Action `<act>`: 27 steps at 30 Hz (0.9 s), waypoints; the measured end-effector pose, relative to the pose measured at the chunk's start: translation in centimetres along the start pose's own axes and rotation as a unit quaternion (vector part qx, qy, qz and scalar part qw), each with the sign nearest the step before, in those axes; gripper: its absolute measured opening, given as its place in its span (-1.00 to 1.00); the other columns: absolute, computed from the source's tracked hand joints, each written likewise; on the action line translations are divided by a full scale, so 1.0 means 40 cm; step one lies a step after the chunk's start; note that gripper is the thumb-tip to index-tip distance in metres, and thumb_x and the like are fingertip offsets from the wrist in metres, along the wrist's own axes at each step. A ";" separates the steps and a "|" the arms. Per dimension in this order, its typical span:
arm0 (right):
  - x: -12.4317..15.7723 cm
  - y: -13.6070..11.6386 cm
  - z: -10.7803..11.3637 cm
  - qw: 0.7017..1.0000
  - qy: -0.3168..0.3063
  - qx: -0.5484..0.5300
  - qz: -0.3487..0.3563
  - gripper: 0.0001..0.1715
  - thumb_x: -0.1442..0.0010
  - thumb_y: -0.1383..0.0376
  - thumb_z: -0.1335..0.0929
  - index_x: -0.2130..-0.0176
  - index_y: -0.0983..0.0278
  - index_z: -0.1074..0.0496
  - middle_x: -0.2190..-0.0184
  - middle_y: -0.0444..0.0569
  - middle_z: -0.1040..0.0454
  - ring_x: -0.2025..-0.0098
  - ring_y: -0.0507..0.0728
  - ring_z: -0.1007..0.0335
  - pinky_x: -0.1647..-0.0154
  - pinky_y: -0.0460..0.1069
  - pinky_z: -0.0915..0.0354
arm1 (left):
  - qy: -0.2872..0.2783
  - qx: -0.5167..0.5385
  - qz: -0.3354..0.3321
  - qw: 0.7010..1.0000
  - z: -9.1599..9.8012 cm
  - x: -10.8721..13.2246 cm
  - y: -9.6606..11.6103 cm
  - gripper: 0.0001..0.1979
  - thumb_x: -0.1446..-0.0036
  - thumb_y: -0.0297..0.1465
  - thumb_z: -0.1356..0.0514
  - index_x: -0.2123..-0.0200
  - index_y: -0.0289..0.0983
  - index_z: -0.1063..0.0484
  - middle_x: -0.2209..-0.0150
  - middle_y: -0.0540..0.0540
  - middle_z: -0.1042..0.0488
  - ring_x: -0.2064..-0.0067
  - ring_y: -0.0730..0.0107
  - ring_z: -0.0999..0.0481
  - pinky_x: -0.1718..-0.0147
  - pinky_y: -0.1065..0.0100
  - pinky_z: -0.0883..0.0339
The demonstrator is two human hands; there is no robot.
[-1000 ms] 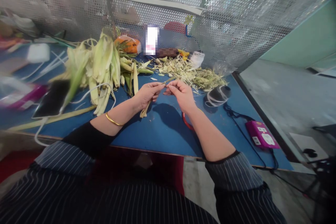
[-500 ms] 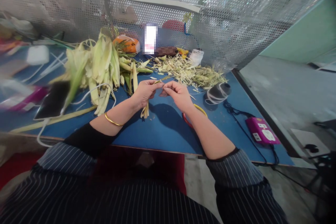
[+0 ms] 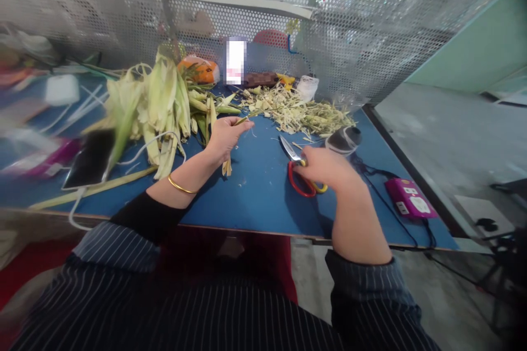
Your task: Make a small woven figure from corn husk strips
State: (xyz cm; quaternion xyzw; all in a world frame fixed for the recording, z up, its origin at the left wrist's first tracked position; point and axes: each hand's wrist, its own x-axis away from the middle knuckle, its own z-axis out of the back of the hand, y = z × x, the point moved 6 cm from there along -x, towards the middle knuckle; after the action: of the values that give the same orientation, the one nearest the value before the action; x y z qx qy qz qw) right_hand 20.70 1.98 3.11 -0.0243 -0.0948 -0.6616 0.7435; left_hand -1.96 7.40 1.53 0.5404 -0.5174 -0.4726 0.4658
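Note:
My left hand point(image 3: 226, 136) is closed, pinching a small bundle of corn husk strips point(image 3: 226, 168) whose pale cut ends hang below the palm. A thin thread end curls out near its thumb tip. To the right, my right hand point(image 3: 325, 165) has its fingers around the handles of a pair of scissors point(image 3: 293, 152) with one red and one yellow loop. The blades point away and to the left, and look nearly closed. Just beyond that hand lies a dark spool wound with white thread point(image 3: 345, 140). Part of the yellow loop is hidden by the fingers.
Whole corn husks point(image 3: 156, 101) are heaped at the left, beside a phone point(image 3: 89, 160) with a white cable. Husk scraps point(image 3: 288, 111) lie along the back near a perforated metal screen point(image 3: 255, 16). A purple power block point(image 3: 410, 198) with cords sits at right.
My right hand has left the bundle and moved right and nearer to me, taking hold of the scissors. My left hand keeps the bundle, almost in place.

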 end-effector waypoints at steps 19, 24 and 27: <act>0.057 -0.076 -0.071 0.593 -0.060 -0.799 0.086 -0.50 -0.05 0.17 -0.37 0.01 0.26 -0.35 0.50 -0.20 -0.29 0.69 -0.11 0.06 0.70 -0.13 0.00 | 0.044 -0.013 -0.054 0.998 0.035 -0.019 0.017 -0.79 0.08 -0.36 -0.32 0.60 -0.31 -0.37 0.70 0.15 -0.07 0.66 0.68 0.04 0.66 0.46 0.14; 0.094 -0.193 -0.031 0.442 -0.196 -0.863 0.147 -0.26 -0.13 -0.24 -0.21 0.06 0.29 -0.37 0.46 -0.16 -0.26 0.67 -0.12 0.08 0.70 -0.14 -0.01 | 0.049 -0.027 -0.081 0.995 0.036 -0.022 0.015 -0.84 0.08 -0.35 -0.30 0.53 -0.33 -0.46 0.67 0.12 -0.16 0.63 0.64 -0.03 0.64 0.47 0.06; 0.100 -0.230 -0.031 0.389 -0.238 -0.874 0.166 -0.20 -0.15 -0.28 -0.13 0.03 0.31 -0.35 0.45 -0.14 -0.28 0.65 -0.11 0.07 0.67 -0.13 -0.05 | 0.061 -0.047 -0.104 0.992 0.040 -0.025 0.016 -0.82 0.09 -0.35 -0.29 0.58 -0.33 -0.42 0.66 0.11 -0.15 0.60 0.62 -0.05 0.62 0.47 0.07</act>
State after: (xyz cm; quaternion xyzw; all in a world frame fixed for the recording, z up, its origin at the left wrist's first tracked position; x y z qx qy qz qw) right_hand 12.17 -3.25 1.76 -0.8326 0.3682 -0.2111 0.3557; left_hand -3.63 8.37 2.00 0.5969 -0.4063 -0.5081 0.4695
